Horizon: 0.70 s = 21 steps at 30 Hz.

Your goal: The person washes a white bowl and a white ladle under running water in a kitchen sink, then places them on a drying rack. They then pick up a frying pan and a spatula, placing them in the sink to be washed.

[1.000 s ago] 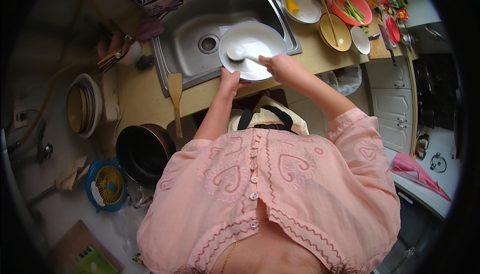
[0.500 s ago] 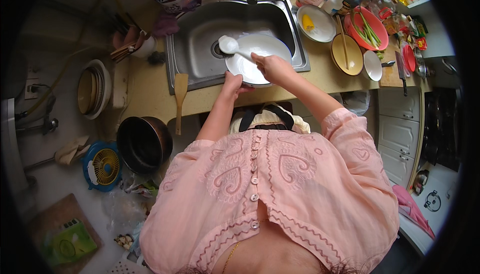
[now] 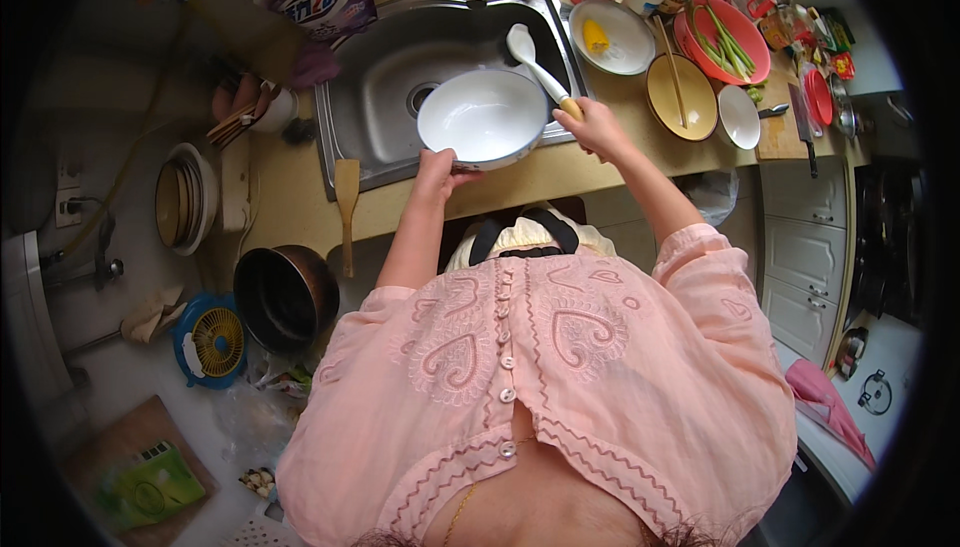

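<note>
My left hand [image 3: 438,175] is closed on the near left rim of a large white bowl [image 3: 484,115] with a thin dark edge and a patterned outer wall. The bowl is tilted over the front of the steel sink [image 3: 375,97], its white inside showing. A white ladle [image 3: 538,65] with a tan handle end is gripped in my right hand [image 3: 597,130], to the right of the bowl. Its head points up and left, over the sink's right side, apart from the bowl. A wooden spatula [image 3: 347,197] lies on the counter left of my left hand.
Right of the sink stand a white dish [image 3: 628,37] with a yellow piece, a yellow bowl [image 3: 665,112] with chopsticks across it, a small white bowl [image 3: 739,119] and a red basin [image 3: 758,52] with green stalks. A knife [image 3: 802,122] lies farther right. A dark pot [image 3: 285,302] stands lower left.
My right hand has drawn the ladle right and out of the bowl, its head swinging upward. My left hand has tipped the bowl up and moved it slightly left. The whole view has shifted a little.
</note>
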Tool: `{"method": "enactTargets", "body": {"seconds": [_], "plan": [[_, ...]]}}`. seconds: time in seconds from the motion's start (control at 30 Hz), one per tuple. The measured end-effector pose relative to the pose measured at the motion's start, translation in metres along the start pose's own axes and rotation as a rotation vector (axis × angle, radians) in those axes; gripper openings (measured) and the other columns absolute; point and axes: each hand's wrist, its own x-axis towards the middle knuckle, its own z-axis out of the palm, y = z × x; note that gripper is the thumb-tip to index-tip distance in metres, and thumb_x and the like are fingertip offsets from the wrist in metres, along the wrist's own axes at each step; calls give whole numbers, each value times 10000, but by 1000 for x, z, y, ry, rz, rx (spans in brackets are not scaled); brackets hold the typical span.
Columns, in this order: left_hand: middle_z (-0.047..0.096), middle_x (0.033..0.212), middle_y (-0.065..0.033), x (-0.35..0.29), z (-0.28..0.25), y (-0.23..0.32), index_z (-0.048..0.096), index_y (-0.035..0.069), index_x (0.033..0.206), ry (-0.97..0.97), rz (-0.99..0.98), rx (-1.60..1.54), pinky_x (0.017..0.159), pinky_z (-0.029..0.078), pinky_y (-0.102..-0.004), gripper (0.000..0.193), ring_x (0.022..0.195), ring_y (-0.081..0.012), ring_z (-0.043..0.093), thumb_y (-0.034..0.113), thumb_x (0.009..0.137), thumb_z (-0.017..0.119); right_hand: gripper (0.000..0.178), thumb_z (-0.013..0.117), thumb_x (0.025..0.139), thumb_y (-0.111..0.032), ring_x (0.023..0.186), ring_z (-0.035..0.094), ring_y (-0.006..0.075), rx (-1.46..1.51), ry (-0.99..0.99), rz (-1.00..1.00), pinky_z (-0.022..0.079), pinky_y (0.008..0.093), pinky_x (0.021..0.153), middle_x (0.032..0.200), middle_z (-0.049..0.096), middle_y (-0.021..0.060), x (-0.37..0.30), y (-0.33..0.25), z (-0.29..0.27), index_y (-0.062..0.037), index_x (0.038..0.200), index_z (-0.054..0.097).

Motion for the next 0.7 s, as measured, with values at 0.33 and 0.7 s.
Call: {"method": "enactTargets", "body": {"seconds": [0.33, 0.7], "plan": [[474, 1138, -256, 1, -22, 1, 373, -129, 1152, 24, -131, -205, 826, 515, -517, 426, 1023, -391, 524, -75, 729, 389, 434, 658, 764, -419, 459, 441, 60, 878, -215, 317, 393, 189, 397, 607, 471, -6, 40, -2, 68, -26, 870, 507], [575, 1045, -188, 14, -4, 10, 477, 27, 1190, 98, 345, 835, 746, 491, -427, 499, 882, -350, 599, 319, 791, 538, 200, 607, 769, -214, 458, 452, 70, 1060, -182, 309, 395, 186, 401, 573, 455, -14, 71, -14, 89, -50, 779, 492]]}}
